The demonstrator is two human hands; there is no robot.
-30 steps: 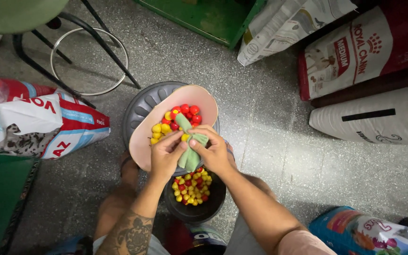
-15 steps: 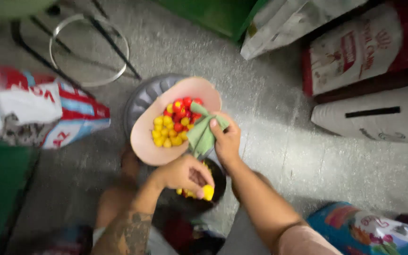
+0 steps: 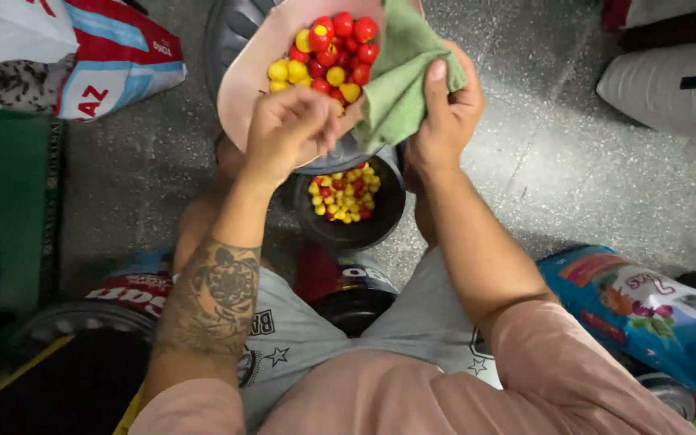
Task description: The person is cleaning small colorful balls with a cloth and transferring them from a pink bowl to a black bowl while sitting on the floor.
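Observation:
A pink bowl (image 3: 239, 89) at top centre holds red and yellow round fruits (image 3: 332, 48). My left hand (image 3: 287, 133) hangs over the bowl's near edge with its fingers curled down toward the fruits. Its back faces me, so whatever is in the fingers is hidden. My right hand (image 3: 445, 121) grips a green cloth (image 3: 400, 76) that drapes over the bowl's right side. Below the pink bowl, between my knees, a black bowl (image 3: 380, 217) contains more red and yellow fruits (image 3: 344, 193).
The pink bowl rests on a dark ribbed round object (image 3: 227, 32). A red, white and blue bag (image 3: 114, 64) lies top left, a white sack (image 3: 670, 89) top right, a blue printed bag (image 3: 646, 314) at lower right. A green surface (image 3: 2, 201) lines the left edge.
My left hand has risen from the black bowl, where it held a yellow fruit, to the pink bowl's near edge. The right hand still holds the cloth. The view has come closer.

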